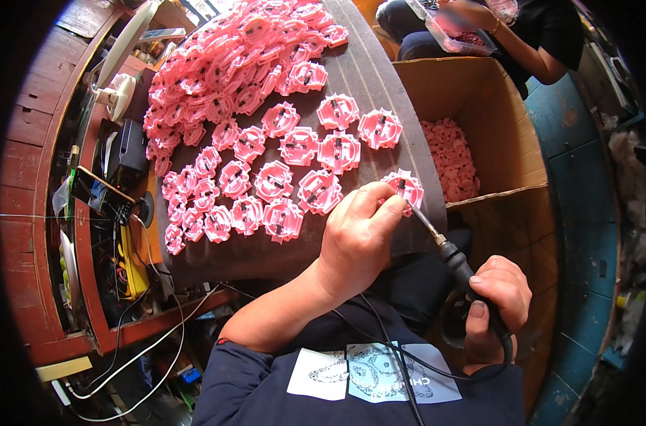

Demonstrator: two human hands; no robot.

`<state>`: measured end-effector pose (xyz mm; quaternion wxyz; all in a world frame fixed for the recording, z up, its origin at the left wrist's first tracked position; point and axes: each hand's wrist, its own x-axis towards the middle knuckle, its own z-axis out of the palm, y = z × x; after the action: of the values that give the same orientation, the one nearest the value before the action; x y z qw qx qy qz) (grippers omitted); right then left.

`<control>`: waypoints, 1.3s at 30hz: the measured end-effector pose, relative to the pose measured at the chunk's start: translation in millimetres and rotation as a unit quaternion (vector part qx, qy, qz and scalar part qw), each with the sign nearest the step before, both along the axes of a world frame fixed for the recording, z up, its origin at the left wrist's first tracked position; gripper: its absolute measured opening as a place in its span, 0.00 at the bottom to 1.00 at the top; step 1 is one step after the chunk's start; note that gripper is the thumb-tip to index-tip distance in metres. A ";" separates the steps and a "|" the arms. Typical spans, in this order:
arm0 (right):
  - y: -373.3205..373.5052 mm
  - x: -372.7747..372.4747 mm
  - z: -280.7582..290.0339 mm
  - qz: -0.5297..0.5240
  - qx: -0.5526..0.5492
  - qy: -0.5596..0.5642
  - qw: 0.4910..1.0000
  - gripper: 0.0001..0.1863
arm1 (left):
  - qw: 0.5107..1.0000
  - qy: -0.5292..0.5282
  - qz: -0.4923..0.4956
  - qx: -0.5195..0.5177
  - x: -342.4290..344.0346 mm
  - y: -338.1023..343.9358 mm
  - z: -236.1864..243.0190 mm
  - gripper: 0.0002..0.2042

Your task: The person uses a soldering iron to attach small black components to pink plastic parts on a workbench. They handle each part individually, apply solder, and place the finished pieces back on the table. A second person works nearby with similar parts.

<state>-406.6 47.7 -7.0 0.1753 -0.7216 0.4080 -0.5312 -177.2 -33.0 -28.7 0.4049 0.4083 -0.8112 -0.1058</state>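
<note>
My right hand (pixel 499 302) is wrapped round the black handle of a soldering iron (pixel 456 259), whose cord loops down over my lap. The iron's metal shaft points up and left to a pink plastic part (pixel 406 186) with a dark piece in its middle. On that part's near left edge, the fingers of my left hand (pixel 358 231) are closed. Whether the tip touches the part is too small to tell. Left of my hand, similar pink parts (pixel 274 180) lie in loose rows on a dark cloth-covered table (pixel 376 64).
A large heap of pink parts (pixel 230 57) covers the far left of the table. Right of the table stands an open cardboard box (pixel 504 135) with more pink parts inside. Beyond it, another person (pixel 543 50) holds a clear tub (pixel 457 35). White cables (pixel 174 341) hang at the lower left.
</note>
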 end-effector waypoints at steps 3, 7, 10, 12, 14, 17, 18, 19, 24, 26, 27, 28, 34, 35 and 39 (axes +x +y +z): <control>0.1 0.4 1.2 -0.006 -0.003 0.003 1.000 0.10 | 1.000 0.007 -0.004 -0.004 -1.0 -1.4 -0.6 0.15; -1.8 0.9 1.0 0.001 -0.012 0.000 1.000 0.10 | 1.000 0.003 -0.001 -0.002 -0.6 -0.4 0.1 0.15; 1.6 0.1 -2.0 -0.019 -0.016 -0.019 1.000 0.11 | 1.000 0.005 0.001 -0.003 -1.5 -0.6 -1.1 0.15; 4.3 -1.4 -5.3 -0.032 -0.019 -0.035 0.999 0.12 | 1.000 0.005 0.001 -0.002 -1.8 -0.6 -1.1 0.14; 5.1 -3.2 -8.4 -0.034 -0.020 -0.052 0.998 0.15 | 1.000 0.003 0.001 -0.005 -1.2 -0.4 -1.0 0.14; 2.9 -2.7 -9.9 -0.033 -0.029 -0.048 0.998 0.15 | 1.000 0.004 0.002 -0.002 -0.1 -0.4 0.2 0.14; 3.0 -3.8 -11.0 -0.026 -0.028 -0.055 0.998 0.15 | 1.000 0.005 0.001 -0.002 -0.7 -0.6 0.7 0.14; 3.0 -5.1 -12.5 -0.018 -0.028 -0.063 0.997 0.15 | 1.000 0.003 0.002 -0.003 -1.0 -0.5 1.1 0.14; -12.2 2.3 -19.8 -0.020 -0.033 -0.048 0.998 0.18 | 1.000 0.003 0.005 -0.006 -1.7 -0.1 -2.1 0.14; -28.8 10.3 -26.5 -0.012 -0.048 -0.048 0.998 0.14 | 1.000 0.000 0.012 -0.008 -0.5 1.2 -0.8 0.14; -34.1 10.1 -26.0 -0.004 -0.043 -0.027 0.999 0.13 | 1.000 0.003 0.011 -0.010 -1.4 0.3 -0.9 0.14; -37.6 13.1 -31.3 0.000 -0.030 -0.039 0.999 0.11 | 1.000 0.003 0.008 -0.007 -1.9 -0.3 -1.1 0.15; -61.2 35.4 -40.1 -0.001 -0.067 -0.020 0.998 0.14 | 1.000 0.005 -0.003 0.005 -0.7 0.5 0.2 0.19; -62.6 36.9 -39.7 -0.003 -0.066 -0.012 0.998 0.15 | 1.000 0.011 -0.003 0.003 -1.8 -0.1 2.1 0.17; -68.3 45.1 -37.8 -0.029 -0.066 0.030 0.997 0.20 | 1.000 0.015 -0.004 -0.007 -1.0 -0.6 1.8 0.17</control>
<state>-361.6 -20.5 -44.8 0.0996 -0.7350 0.3979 -0.5399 -178.2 -33.6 -26.9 0.4192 0.4007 -0.8075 -0.1081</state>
